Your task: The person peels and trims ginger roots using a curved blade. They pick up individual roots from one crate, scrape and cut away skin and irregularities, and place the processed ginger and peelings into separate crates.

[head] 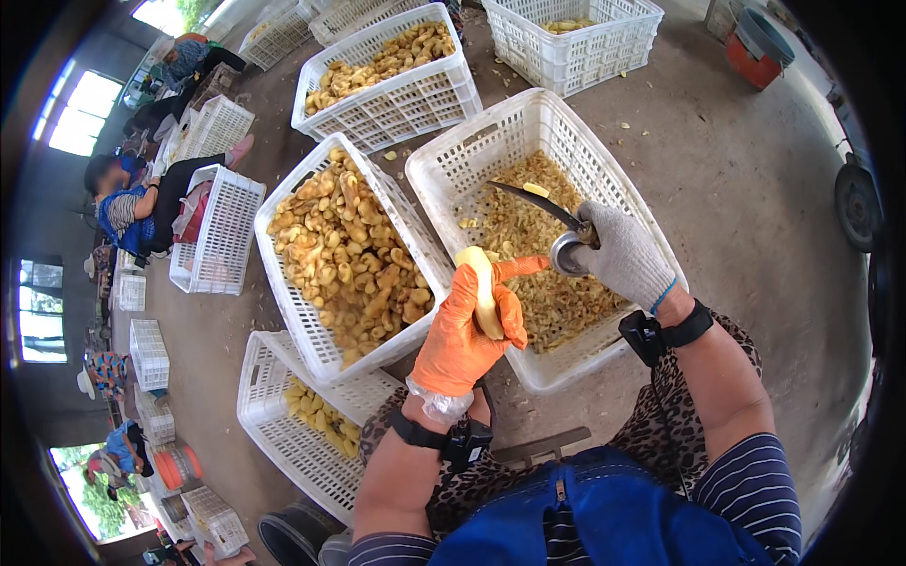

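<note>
My left hand, in an orange rubber glove, grips a pale yellow peeled piece of ginger that tilts upward, its index finger stretched to the right. In a grey knit glove, my right hand holds a knife with a dark curved blade, and a yellow sliver lies against the blade. A round metal piece sits at the thumb side of that hand. Both hands are above a white plastic crate with a layer of peelings on its bottom.
A crate of knobby, brownish ginger stands at left, overlapping a crate with peeled yellow pieces. More ginger fills a crate ahead. A red and grey bucket is far right. Several people, one seated, are along the left wall.
</note>
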{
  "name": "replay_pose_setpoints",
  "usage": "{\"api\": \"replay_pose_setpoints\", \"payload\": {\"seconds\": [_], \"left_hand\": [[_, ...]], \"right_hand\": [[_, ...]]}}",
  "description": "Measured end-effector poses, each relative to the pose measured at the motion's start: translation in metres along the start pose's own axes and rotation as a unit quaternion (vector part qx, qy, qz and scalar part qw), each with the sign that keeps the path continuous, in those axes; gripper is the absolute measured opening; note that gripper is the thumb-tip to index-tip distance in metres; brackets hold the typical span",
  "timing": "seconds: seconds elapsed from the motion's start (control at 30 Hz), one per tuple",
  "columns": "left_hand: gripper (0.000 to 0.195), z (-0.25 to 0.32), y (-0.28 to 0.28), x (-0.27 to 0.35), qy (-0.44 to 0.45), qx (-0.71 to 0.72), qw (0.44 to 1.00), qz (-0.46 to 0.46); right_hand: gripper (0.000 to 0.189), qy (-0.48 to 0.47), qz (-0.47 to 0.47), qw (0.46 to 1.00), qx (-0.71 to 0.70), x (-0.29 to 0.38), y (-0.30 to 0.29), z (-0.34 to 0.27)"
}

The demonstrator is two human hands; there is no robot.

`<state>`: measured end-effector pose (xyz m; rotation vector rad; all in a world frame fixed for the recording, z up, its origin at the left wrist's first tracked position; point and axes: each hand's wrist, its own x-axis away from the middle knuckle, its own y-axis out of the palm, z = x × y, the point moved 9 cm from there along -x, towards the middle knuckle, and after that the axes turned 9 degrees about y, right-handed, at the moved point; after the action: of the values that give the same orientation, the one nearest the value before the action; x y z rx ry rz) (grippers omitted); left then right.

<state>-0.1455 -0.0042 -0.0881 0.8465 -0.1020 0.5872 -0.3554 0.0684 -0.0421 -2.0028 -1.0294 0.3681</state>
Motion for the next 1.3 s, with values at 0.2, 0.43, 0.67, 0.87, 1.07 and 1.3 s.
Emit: {"api": "replay_pose_setpoints", "payload": {"seconds": [0.2, 0.43, 0.67, 0.87, 1.07, 1.3], "left_hand": [[0.105, -0.007, -0.012, -0.01, -0.028, 0.114, 0.993, 0.014], [0.102, 0.033, -0.054, 0.012, 0.108, 0.045, 0.992, 0.055], [0.085, 0.109, -0.198, 0.141, 0.28, 0.044, 0.933, 0.223], [0.042, 0.144, -0.331, 0.317, 0.251, -0.438, 0.663, 0.553], [0.047, 0.145, -0.172, 0.21, 0.224, -0.323, 0.842, 0.371], [0.049, 0.074, -0.047, 0.068, 0.119, -0.358, 0.921, 0.1]], "right_hand": [[0.043, 0.031, -0.023, 0.994, -0.103, -0.011, 0.007, 0.007], [0.024, -0.004, -0.082, 0.944, -0.32, -0.015, 0.026, -0.01], [0.036, -0.097, -0.055, 0.97, -0.214, -0.039, 0.075, -0.009], [0.043, -0.114, -0.042, 0.989, -0.087, -0.024, 0.057, -0.048], [0.029, -0.038, -0.143, 0.92, -0.364, -0.02, 0.035, -0.055], [0.03, -0.127, 0.0, 0.99, -0.066, -0.072, 0.065, 0.041]]}}
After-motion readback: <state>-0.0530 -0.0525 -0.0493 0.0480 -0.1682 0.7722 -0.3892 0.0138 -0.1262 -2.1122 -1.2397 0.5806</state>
